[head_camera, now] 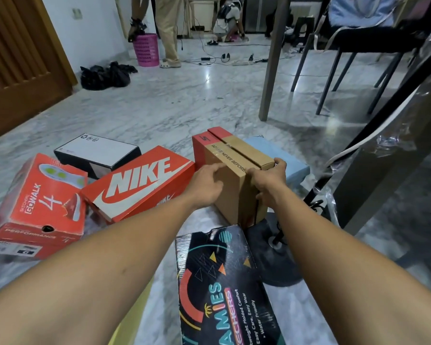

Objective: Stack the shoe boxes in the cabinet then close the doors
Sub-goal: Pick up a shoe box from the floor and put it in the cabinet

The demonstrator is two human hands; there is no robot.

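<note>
A brown box [230, 195] stands on edge, length running away, between the hands: right hand [269, 179] fingers [280, 164] grasp its side, left hand [205, 183] touches it, grip unclear.

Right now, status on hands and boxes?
Left hand rests on, right hand grips two upright brown boxes. Nike box close on their left, round black base near right.

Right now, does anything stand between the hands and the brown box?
Nothing visible does. The left hand rests on the brown box and the right hand grips its edge. The cabinet is not in view.
</note>
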